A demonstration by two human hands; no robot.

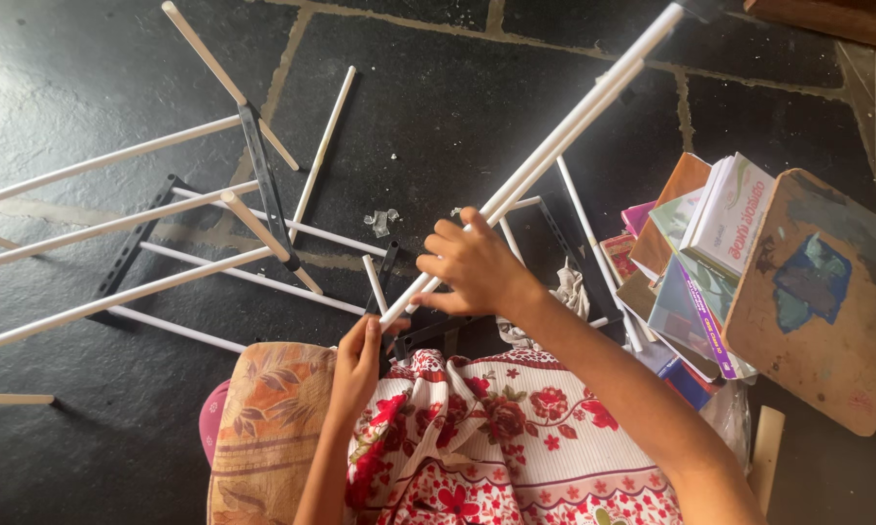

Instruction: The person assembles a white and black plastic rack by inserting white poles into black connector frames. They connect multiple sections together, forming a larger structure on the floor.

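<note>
Dark stone slab floor (438,107) with pale mortar joints, daylight glare upper left, wooden furniture edge (836,17) top right.

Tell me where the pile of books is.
The pile of books lies on the floor at the right, beside the right hand, under a wooden board.

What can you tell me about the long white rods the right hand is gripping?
The white rods are at least two thin, straight, smooth tubes, plastic-looking, lying side by side. They slant from the upper right of the view, where their far ends reach a dark fitting at the frame's edge, down to the person's lap. The right hand wraps around them near the lower end. The left hand sits just below their tips, by a black connector piece.
</note>
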